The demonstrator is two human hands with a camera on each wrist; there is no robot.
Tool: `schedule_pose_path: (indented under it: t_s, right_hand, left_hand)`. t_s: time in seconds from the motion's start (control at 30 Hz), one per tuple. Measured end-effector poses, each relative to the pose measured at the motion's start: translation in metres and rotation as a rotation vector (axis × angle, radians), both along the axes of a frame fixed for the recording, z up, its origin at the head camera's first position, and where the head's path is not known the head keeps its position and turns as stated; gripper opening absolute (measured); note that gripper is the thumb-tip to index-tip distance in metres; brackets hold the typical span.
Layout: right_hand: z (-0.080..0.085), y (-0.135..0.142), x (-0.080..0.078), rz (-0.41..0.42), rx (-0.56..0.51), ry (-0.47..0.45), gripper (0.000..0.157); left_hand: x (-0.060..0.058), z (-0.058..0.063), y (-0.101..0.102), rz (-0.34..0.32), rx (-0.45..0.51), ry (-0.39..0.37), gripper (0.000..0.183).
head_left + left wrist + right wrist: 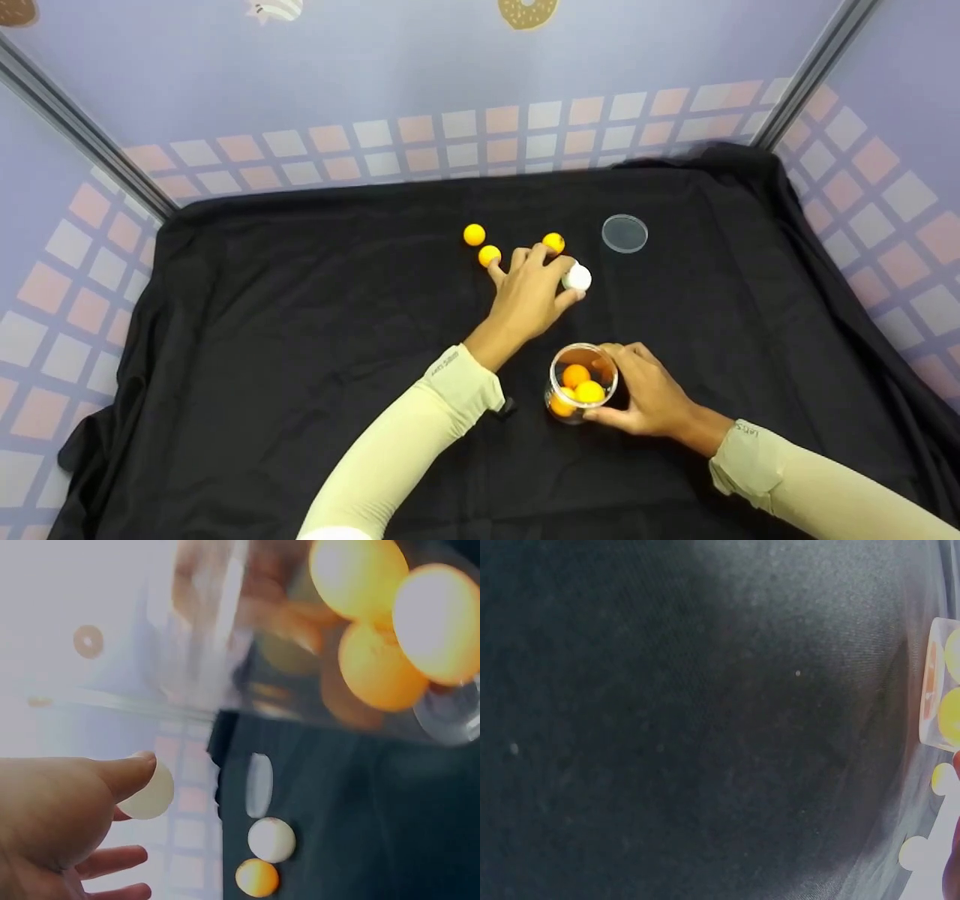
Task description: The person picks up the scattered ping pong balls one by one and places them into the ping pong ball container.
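My left hand pinches a white ping-pong ball between thumb and fingers, above the black cloth. In the left wrist view another white ball lies on the cloth beside an orange ball. Around the left hand in the head view are orange balls: one by its fingertips, one at the little finger and one farther left. My right hand grips the side of a clear plastic jar, its mouth uncovered. Several orange balls lie inside the jar.
A round clear lid lies flat on the black cloth, behind and to the right of the left hand. Printed wall panels enclose the table at the back and both sides. The cloth bunches up at the back right corner.
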State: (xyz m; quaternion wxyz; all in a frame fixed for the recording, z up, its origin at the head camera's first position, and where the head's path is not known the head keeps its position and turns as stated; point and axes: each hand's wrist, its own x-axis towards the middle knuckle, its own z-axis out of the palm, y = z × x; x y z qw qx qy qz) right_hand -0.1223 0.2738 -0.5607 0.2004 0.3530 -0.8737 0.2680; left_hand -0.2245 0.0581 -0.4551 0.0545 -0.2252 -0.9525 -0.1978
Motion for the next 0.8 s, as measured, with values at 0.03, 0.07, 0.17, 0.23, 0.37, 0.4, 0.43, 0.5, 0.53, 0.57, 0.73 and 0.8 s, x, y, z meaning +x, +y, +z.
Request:
schedule_pose_path:
  t_s: [0.03,0.07,0.17,0.23,0.37,0.4,0.43,0.5,0.53,0.57,0.73,0.8]
  right_hand:
    - [0.000,0.000,0.000,0.001,0.000,0.000,0.087]
    - [0.000,0.000,0.000,0.002,0.001,0.003,0.087]
    - [0.000,0.000,0.000,0.003,0.002,0.008,0.087]
    - [0.000,0.000,-0.001,0.005,0.003,0.007,0.087]
    - [0.001,-0.001,-0.002,0.013,-0.004,0.003,0.085]
    - [0.001,-0.001,-0.002,0.014,-0.007,0.004,0.085]
    - [0.001,-0.001,-0.002,0.014,-0.007,0.004,0.085]
    - [0.000,-0.002,-0.002,0.016,-0.012,0.021,0.087]
    - [0.000,-0.002,-0.002,0.021,-0.017,0.029,0.087]
    - [0.000,-0.002,-0.002,0.026,-0.023,0.035,0.087]
    - [0.000,-0.002,-0.004,0.047,-0.041,0.061,0.071]
    - [0.000,-0.002,-0.004,0.044,-0.040,0.061,0.065]
  left_hand:
    - [0.004,0.003,-0.001,-0.013,0.009,-0.003,0.042]
    - [0.007,0.006,-0.001,-0.027,0.020,-0.009,0.042]
    - [0.020,0.014,-0.004,-0.073,0.053,-0.039,0.044]
    - [0.028,0.018,-0.006,-0.097,0.064,-0.055,0.045]
    - [0.043,0.027,-0.011,-0.127,0.057,-0.054,0.046]
    - [0.047,0.029,-0.012,-0.134,0.054,-0.048,0.045]
    - [0.050,0.030,-0.013,-0.143,0.053,-0.041,0.045]
    - [0.057,0.033,-0.014,-0.164,0.050,-0.026,0.044]
    - [0.059,0.034,-0.015,-0.176,0.052,-0.019,0.044]
    - [0.062,0.034,-0.016,-0.187,0.052,-0.009,0.043]
    - [0.077,0.036,-0.021,-0.237,0.052,0.019,0.042]
    - [0.082,0.036,-0.023,-0.254,0.050,0.018,0.041]
